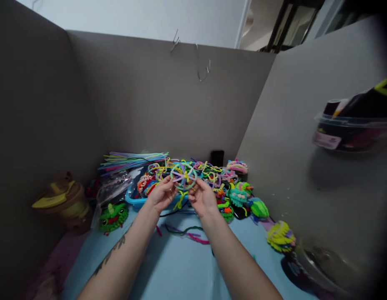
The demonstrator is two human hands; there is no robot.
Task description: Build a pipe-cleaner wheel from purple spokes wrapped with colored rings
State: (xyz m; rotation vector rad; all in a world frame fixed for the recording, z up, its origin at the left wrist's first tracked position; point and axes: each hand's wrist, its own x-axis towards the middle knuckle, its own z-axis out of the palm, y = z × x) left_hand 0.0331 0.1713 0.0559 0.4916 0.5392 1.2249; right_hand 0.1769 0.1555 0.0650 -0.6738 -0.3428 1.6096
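Ring of fuzzy wire [185, 176], held up near the centre of the frame, just below the middle. It sits directly between two bare hands, neither clearly nearer: the left hand [164, 193] pinches its left edge with the fingertips, and the right hand [203, 197] grips its lower right edge. Its round face is turned toward the viewer, so no long axis stands out. The rim is mint green; lilac and pale spokes cross inside it, meeting at a yellow knot. A yellow strand [180, 201] dangles just below; whether it is attached is unclear. Behind, a blue tray [135, 203] of colourful wire shapes stands on a pale blue table [177, 271], with straight fuzzy sticks [134, 160] at its upper left.
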